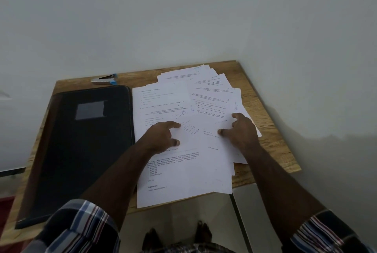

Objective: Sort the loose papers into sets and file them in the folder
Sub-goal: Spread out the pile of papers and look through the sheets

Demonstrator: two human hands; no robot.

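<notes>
A spread of loose white printed papers (183, 171) covers the right half of a small wooden table (273, 140), overlapping each other and partly hanging over its front edge. A closed black folder (81, 150) with a grey label lies flat to their left. My left hand (161, 137) rests on the papers near their middle, index finger and thumb stretched forward. My right hand (240, 130) lies on the papers to the right, fingertips touching the top sheet. Neither hand grips a sheet.
A stapler (105, 80) with blue trim lies at the table's back edge, behind the folder. The table stands against a pale wall. My feet show on the floor below the front edge, beside a grey panel (251, 218) at lower right.
</notes>
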